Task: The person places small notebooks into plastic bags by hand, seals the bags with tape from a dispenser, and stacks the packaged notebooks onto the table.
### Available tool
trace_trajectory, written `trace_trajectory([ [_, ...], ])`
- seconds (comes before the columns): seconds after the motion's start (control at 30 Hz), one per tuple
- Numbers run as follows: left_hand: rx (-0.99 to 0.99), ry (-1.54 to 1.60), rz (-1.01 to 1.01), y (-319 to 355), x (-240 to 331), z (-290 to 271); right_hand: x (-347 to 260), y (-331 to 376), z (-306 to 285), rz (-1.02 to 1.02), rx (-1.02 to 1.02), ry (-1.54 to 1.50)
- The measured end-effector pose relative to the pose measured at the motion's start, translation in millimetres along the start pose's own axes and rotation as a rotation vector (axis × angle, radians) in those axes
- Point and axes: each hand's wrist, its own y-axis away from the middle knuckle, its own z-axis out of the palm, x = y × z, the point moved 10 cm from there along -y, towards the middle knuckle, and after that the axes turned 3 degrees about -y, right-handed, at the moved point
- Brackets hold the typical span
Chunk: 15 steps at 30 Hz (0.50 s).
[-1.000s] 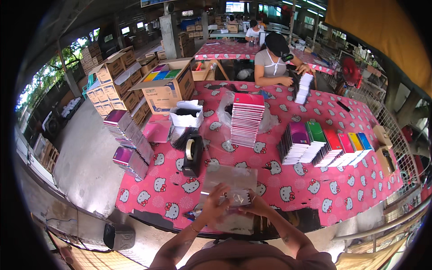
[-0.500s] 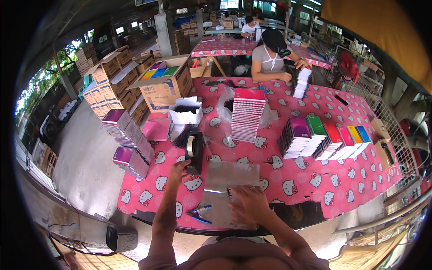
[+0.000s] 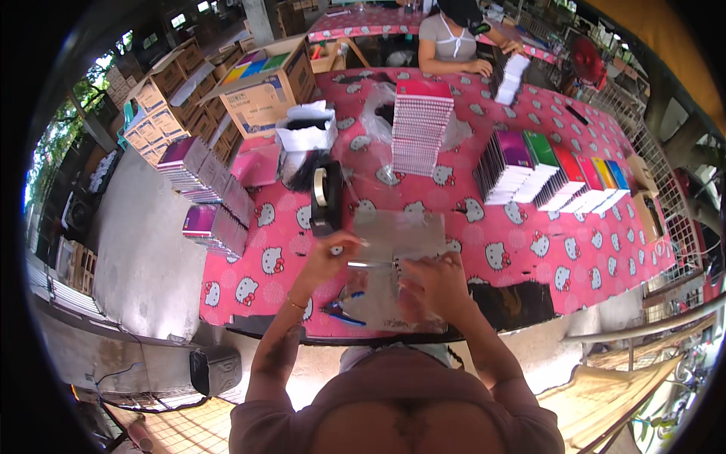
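Note:
A glossy grey sheet (image 3: 420,228) lies on the table before me. A thin silver strip (image 3: 369,264) crosses it, with a small dark toothed piece at its right end. My right hand (image 3: 439,286) rests over the sheet, fingers apart, their tips at the toothed piece. Above the sheet's left edge, my left hand (image 3: 331,256) is closed in a pinch, with a small whitish piece that looks like tape at its fingertips. Just beyond it stands a black tape dispenser (image 3: 325,219) with a cream roll. Blue-handled pliers (image 3: 346,314) lie at the sheet's lower left.
Tall notebook stacks stand ahead (image 3: 422,125), at left (image 3: 215,227) and, in several colours, at right (image 3: 507,170). Beyond the dispenser are a white box (image 3: 308,130) and an open carton (image 3: 261,102). Across the table a person (image 3: 454,41) handles a notebook stack.
My left hand has left the dispenser and come right, to the sheet's left edge, fingers pinched. My right hand remains over the sheet. The view has tilted downward.

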Motion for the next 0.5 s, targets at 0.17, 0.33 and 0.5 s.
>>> trace_trajectory([
  [0.17, -0.259, -0.126, 0.269, -16, 58, 73, -4, -10, 1, -0.044, -0.002, -0.136],
  [0.33, -0.214, -0.399, 0.432, -17, 87, 72, -9, -11, -23, -0.138, 0.091, 0.017],
  [0.5, -0.191, -0.384, 0.444, -12, 92, 61, 50, 10, -72, 0.101, 0.344, -0.298],
])
